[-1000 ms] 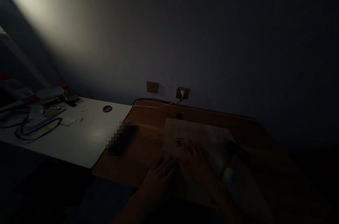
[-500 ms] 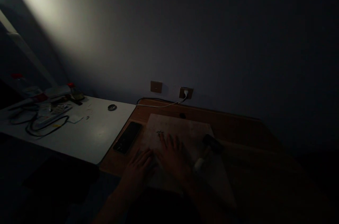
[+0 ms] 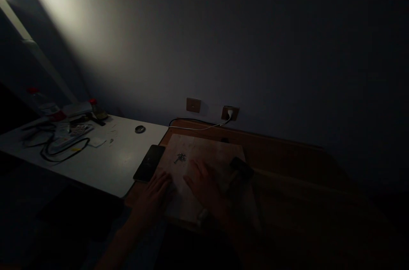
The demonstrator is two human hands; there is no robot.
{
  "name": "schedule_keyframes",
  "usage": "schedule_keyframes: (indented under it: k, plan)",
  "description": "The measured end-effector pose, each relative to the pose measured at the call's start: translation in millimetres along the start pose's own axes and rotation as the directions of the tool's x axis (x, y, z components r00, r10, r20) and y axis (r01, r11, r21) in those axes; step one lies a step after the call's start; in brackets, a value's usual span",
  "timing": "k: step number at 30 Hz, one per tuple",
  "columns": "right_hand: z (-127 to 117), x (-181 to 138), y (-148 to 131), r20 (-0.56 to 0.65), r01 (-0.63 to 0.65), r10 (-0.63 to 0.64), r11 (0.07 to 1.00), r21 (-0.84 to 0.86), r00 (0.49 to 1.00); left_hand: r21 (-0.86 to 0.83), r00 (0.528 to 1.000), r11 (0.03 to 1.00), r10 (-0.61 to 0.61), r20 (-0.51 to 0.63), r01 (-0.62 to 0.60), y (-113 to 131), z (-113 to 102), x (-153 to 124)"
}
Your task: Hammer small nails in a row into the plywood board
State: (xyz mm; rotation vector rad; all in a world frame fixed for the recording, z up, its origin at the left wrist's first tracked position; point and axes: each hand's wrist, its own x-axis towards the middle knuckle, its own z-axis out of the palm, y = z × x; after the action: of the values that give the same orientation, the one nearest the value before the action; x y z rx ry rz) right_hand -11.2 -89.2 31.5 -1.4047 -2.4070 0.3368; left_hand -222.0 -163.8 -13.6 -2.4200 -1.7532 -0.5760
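Observation:
My left hand (image 3: 155, 191) lies flat at the left edge of a pale, flat board (image 3: 182, 197), its fingers stretched out. On the board rests my right hand (image 3: 204, 185), thumb apart from the fingers and nothing visible in its grasp. Just beyond and left of its fingertips is a small heap of shiny metal pieces (image 3: 180, 158), too small and dim to name. To the right, a dark-headed tool like a hammer (image 3: 242, 168) lies across the board, its handle partly lost in shadow. A black phone (image 3: 149, 163) lies against the board's left side.
A white table (image 3: 108, 163) adjoins the brown wooden desk (image 3: 287, 185) on the left. It carries a round tin (image 3: 139, 129), cables (image 3: 65, 157) and bottles (image 3: 99, 112). A white plug (image 3: 230, 113) sits in the wall socket, its cord running along the desk's back.
The board has slid left up to the phone, carrying the metal heap and the dark-headed tool. My left hand has shifted left; more of the heap shows beyond my right hand.

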Motion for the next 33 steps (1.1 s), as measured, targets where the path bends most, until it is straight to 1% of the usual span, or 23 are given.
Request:
schedule_keyframes:
  k: [1, 3, 6, 10, 13, 17, 20, 22, 24, 25, 26, 28, 29, 30, 31, 32, 33]
  plan:
    - [-3.7, -7.6, 8.1, -0.027, 0.008, -0.009, 0.999, -0.037, 1.0, 0.003, 1.0, 1.0, 0.006, 0.01, -0.006, -1.4, 1.4, 0.0]
    - [-9.4, -23.9, 25.7, -0.038, -0.019, 0.015, 0.994, -0.104, 0.999, 0.009, 0.999, 0.999, 0.032, 0.042, -0.032, -2.7, 3.8, 0.1]
    - [-12.6, -45.0, 49.9, 0.018, -0.07, 0.073, 0.99, -0.126, 0.997, 0.003, 0.996, 0.998, 0.059, 0.071, -0.06, -0.9, 5.7, 0.2]
    - [-16.2, -64.7, 72.5, 0.092, -0.032, 0.043, 0.993, -0.114, 0.995, -0.003, 0.994, 0.997, 0.078, 0.08, -0.078, 11.1, 4.6, 1.9]
    - [-23.6, -83.3, 91.1, 0.112, -0.018, 0.033, 0.991, -0.134, 0.993, -0.017, 0.991, 0.994, 0.108, 0.084, -0.107, 31.9, 4.0, 5.1]
    - [-34.7, -122.0, 126.0, 0.087, -0.011, 0.025, 0.989, -0.151, 0.996, -0.007, 0.987, 0.989, 0.146, 0.069, -0.146, 73.4, 12.6, 8.0]
    - [-43.1, -155.2, 149.0, 0.014, -0.081, 0.084, 0.986, -0.143, 0.996, -0.015, 0.982, 0.983, 0.186, 0.047, -0.185, 104.1, 27.3, 6.6]
    - [-48.8, -174.3, 158.0, -0.083, -0.161, 0.152, 0.979, -0.122, 0.985, -0.04, 0.974, 0.975, 0.222, 0.036, -0.22, 118.6, 36.4, 6.0]
    - [-53.5, -189.2, 162.9, -0.206, -0.27, 0.245, 0.958, -0.099, 0.947, -0.086, 0.969, 0.967, 0.244, 0.041, -0.24, 126.5, 40.5, 9.1]
    - [-55.0, -195.1, 164.8, -0.274, -0.34, 0.308, 0.937, -0.079, 0.911, -0.121, 0.968, 0.964, 0.246, 0.052, -0.238, 128.1, 40.1, 13.3]
    - [-55.8, -199.9, 166.7, -0.33, -0.413, 0.376, 0.909, -0.048, 0.866, -0.164, 0.97, 0.961, 0.235, 0.066, -0.222, 128.2, 38.2, 19.6]
    - [-55.9, -206.5, 172.0, -0.391, -0.56, 0.538, 0.826, 0.066, 0.747, -0.248, 0.985, 0.961, 0.145, 0.091, -0.119, 125.4, 31.8, 39.4]
    - [-55.9, -208.2, 175.5, -0.383, -0.623, 0.626, 0.768, 0.151, 0.679, -0.277, 0.992, 0.96, 0.074, 0.101, -0.043, 123.0, 28.5, 52.5]
    - [-56.3, -209.0, 179.5, -0.344, -0.669, 0.705, 0.704, 0.237, 0.62, -0.293, 0.994, 0.955, -0.012, 0.112, 0.045, 120.4, 25.9, 67.0]
    - [-57.5, -209.0, 183.8, -0.277, -0.701, 0.765, 0.643, 0.308, 0.581, -0.291, 0.988, 0.949, -0.091, 0.122, 0.123, 117.6, 24.3, 82.4]
    - [-59.5, -208.3, 188.2, -0.196, -0.725, 0.807, 0.587, 0.359, 0.557, -0.281, 0.98, 0.943, -0.14, 0.144, 0.176, 115.0, 23.9, 97.7]
    - [-62.4, -207.1, 192.5, -0.118, -0.745, 0.831, 0.542, 0.388, 0.543, -0.268, 0.969, 0.939, -0.171, 0.18, 0.215, 112.7, 24.5, 112.3]
